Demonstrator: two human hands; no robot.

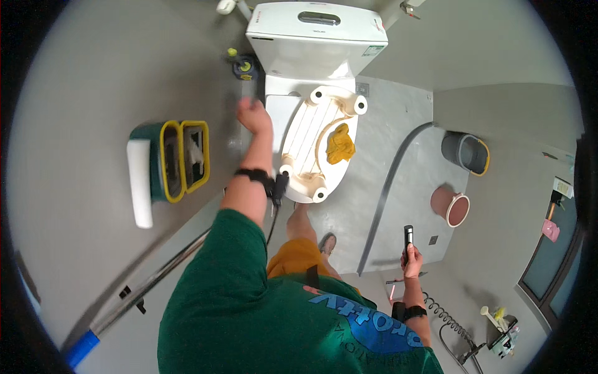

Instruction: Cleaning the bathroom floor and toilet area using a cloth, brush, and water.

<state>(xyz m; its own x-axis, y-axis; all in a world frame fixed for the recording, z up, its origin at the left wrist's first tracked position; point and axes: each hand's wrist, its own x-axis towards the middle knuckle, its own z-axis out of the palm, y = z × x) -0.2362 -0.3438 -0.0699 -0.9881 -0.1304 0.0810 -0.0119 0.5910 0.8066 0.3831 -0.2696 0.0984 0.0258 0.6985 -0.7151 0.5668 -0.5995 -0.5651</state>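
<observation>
My left hand (254, 116), fingers curled and slightly blurred, is beside the left edge of a white toilet (280, 119); nothing shows in it. Just beyond it is a dark bottle with yellow parts (245, 68). A cream plastic stool (304, 135) lies upside down on the toilet, its feet upward, with a crumpled mustard-yellow cloth (340, 144) on its right side. My right hand (412, 262), out to the right, is closed around a slim black and silver handheld object (409, 235) that points away from me. Its kind is not clear.
A green container with yellow rims (208, 156) and a white roll (139, 183) are at the left wall. A dark curved strip (391, 180) crosses the floor. Right of it are a grey bucket (460, 150) and a pink bucket (449, 205). A coiled hose (448, 318) hangs lower right.
</observation>
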